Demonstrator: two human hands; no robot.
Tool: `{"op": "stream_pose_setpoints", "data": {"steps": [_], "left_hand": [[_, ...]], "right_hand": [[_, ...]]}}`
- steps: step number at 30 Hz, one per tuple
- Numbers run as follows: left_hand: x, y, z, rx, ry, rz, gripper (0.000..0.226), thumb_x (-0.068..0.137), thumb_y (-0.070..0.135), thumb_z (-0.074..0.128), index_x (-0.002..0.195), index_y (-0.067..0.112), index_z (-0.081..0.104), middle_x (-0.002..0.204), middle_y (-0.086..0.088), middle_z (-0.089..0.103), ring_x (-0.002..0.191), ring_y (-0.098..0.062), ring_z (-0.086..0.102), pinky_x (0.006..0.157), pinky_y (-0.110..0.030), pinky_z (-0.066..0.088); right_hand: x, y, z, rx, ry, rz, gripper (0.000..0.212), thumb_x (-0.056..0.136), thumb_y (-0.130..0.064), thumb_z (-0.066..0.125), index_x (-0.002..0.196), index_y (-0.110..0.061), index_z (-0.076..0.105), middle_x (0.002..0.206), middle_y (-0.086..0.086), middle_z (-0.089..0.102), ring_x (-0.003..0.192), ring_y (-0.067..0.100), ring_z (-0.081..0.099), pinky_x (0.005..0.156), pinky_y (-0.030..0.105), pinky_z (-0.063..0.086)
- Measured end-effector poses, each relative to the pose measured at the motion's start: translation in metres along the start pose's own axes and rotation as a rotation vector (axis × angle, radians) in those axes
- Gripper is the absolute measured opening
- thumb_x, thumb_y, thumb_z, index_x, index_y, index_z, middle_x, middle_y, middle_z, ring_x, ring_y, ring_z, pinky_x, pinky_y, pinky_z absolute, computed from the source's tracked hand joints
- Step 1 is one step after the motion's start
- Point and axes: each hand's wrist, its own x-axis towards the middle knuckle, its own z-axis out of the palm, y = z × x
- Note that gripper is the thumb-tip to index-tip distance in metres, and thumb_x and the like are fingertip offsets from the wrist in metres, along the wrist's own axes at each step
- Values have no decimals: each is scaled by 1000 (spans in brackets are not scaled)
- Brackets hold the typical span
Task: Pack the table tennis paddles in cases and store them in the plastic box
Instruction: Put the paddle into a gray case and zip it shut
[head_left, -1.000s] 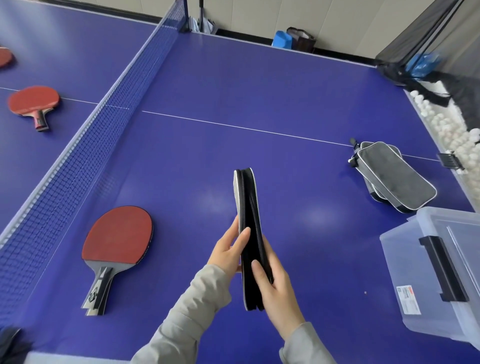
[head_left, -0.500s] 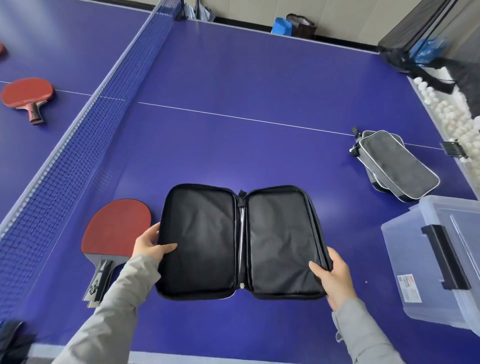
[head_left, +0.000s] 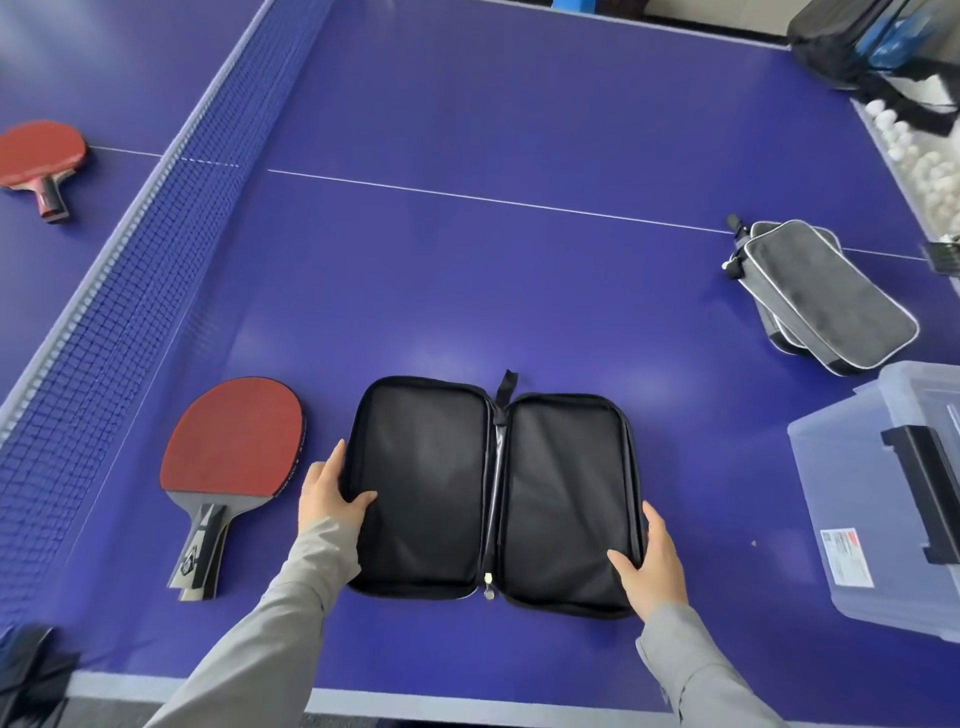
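A black paddle case (head_left: 493, 493) lies spread wide, lining up, on the blue table near its front edge. My left hand (head_left: 327, 493) grips the case's left edge, thumb on the lining. My right hand (head_left: 649, 566) grips the lower right edge the same way. A red paddle (head_left: 231, 457) lies flat just left of the case, handle toward me. A second red paddle (head_left: 39, 158) lies beyond the net at far left. The clear plastic box (head_left: 883, 509) with a black latch stands at the right edge.
Two closed grey cases (head_left: 826, 296) lie stacked at the right, behind the box. The net (head_left: 135, 270) runs diagonally along the left. White balls (head_left: 914, 156) fill a trough past the table's right edge. A dark cloth (head_left: 26, 670) sits at the bottom left corner.
The case, held closed and upright a second ago, was spread apart and lowered flat onto the table. My hands moved from its middle out to its two side edges.
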Motion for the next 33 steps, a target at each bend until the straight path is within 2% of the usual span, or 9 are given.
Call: {"op": "stream_pose_setpoints", "data": {"steps": [4, 9, 12, 15, 17, 21, 28, 30, 33], "left_hand": [[-5, -5, 0, 206, 80, 33, 80, 73, 22, 79, 142, 12, 40, 123, -12, 47, 118, -31, 41, 102, -44, 33], [-26, -13, -10, 286, 126, 102, 70, 78, 30, 73, 139, 12, 44, 128, -9, 48, 119, -29, 42, 99, -44, 31], [-39, -33, -30, 328, 311, 194, 65, 75, 25, 78, 132, 9, 51, 127, -14, 50, 117, -35, 46, 93, -52, 34], [-42, -59, -62, 338, 529, 114, 68, 73, 26, 79, 131, 8, 49, 133, -18, 46, 121, -40, 41, 95, -56, 33], [-38, -73, -83, 343, 574, -2, 73, 73, 33, 77, 133, 9, 44, 135, -18, 42, 122, -41, 37, 95, -58, 31], [-21, -82, -107, 299, 381, -280, 83, 68, 42, 80, 134, 10, 41, 129, -21, 45, 121, -40, 41, 99, -55, 33], [0, -73, -105, 155, 228, -338, 42, 73, 17, 73, 106, -2, 57, 103, -26, 57, 96, -43, 54, 80, -45, 44], [-2, -71, -106, 118, 234, -357, 26, 70, 20, 69, 86, 1, 61, 83, -23, 60, 77, -42, 55, 67, -40, 44], [-8, -70, -108, 71, 222, -325, 25, 65, 31, 65, 68, 7, 56, 64, -19, 59, 60, -38, 54, 57, -37, 45]], "right_hand": [[1, 5, -1, -65, 25, -21, 76, 85, -18, 67, 147, -25, 24, 116, 2, 39, 105, 21, 46, 85, 35, 43], [1, 9, -4, -82, 10, -45, 78, 85, -21, 68, 148, -26, 23, 117, 4, 39, 102, 22, 47, 82, 34, 42], [0, 11, -5, -62, 10, -50, 78, 84, -21, 69, 147, -24, 24, 117, 5, 39, 98, 20, 46, 84, 34, 42], [-2, 15, -6, -54, 11, -55, 77, 83, -19, 70, 147, -23, 26, 119, 7, 40, 98, 21, 47, 83, 34, 42], [-3, 16, -6, -57, 12, -64, 77, 83, -18, 70, 146, -23, 27, 117, 6, 40, 97, 22, 48, 81, 33, 42], [-5, 17, -5, -66, 21, -85, 76, 82, -16, 71, 146, -24, 29, 113, 4, 39, 89, 21, 48, 79, 32, 41], [-5, 11, -7, -104, 3, -64, 77, 83, -14, 70, 147, -23, 28, 113, 6, 41, 91, 22, 48, 82, 32, 41], [-6, 12, -7, -114, -2, -66, 76, 83, -14, 70, 147, -23, 29, 112, 5, 41, 91, 21, 48, 82, 32, 41], [-6, 13, -6, -123, 1, -61, 76, 84, -15, 69, 147, -24, 28, 112, 3, 41, 92, 20, 48, 81, 32, 42]]}}
